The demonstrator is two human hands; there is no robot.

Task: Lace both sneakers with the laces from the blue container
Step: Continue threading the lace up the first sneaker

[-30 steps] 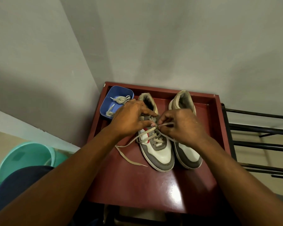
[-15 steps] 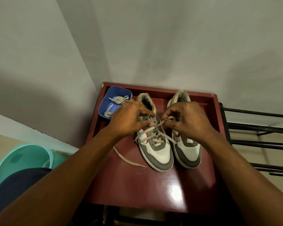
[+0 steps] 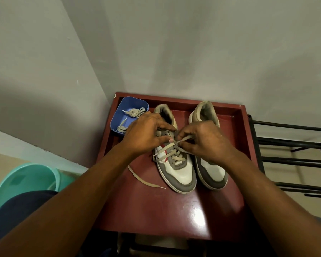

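**Beige lace (image 3: 167, 147) pinched over the left sneaker (image 3: 176, 173)**

Left sneaker and right sneaker (image 3: 212, 173) stand side by side on the red surface (image 3: 156, 210). Their long axes run from the wall toward the person, with the toes at the near side. The left hand (image 3: 146, 134) and right hand (image 3: 205, 140) each pinch the lace above the tongue. One free end lies on the surface. A second lace (image 3: 135, 113) lies in the blue container (image 3: 119, 115) at the far left corner.

Right hand (image 3: 206, 143) hides right sneaker (image 3: 213, 171) eyelets
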